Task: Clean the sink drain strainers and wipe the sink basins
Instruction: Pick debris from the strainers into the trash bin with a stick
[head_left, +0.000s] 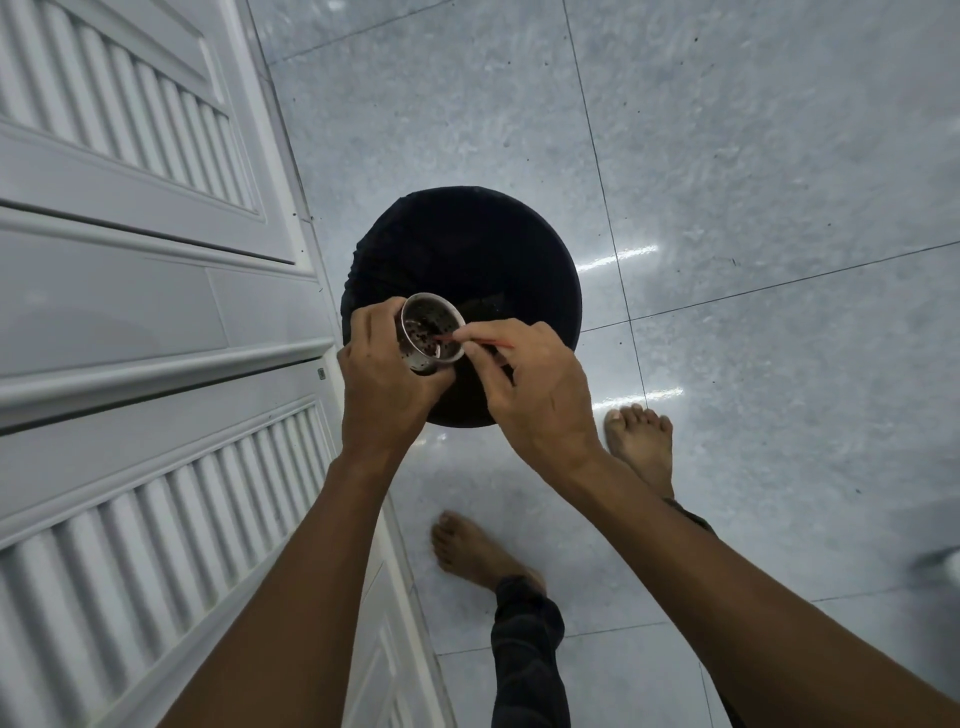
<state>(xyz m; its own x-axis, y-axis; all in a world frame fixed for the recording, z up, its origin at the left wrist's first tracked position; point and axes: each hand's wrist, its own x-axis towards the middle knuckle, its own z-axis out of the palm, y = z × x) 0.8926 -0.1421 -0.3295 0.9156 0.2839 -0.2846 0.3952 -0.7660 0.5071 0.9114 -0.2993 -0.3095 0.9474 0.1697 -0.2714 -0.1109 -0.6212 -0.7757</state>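
Note:
My left hand grips a perforated steel drain strainer, cup-shaped, with dark bits of debris inside it. I hold it tilted over the open mouth of a round black-lined trash bin on the floor. My right hand pinches a thin red stick whose tip reaches into the strainer's cup. Both hands are close together above the bin's near edge.
White louvred cabinet doors run along the left side. Glossy grey floor tiles spread to the right and beyond the bin. My bare feet stand just behind the bin. No sink is in view.

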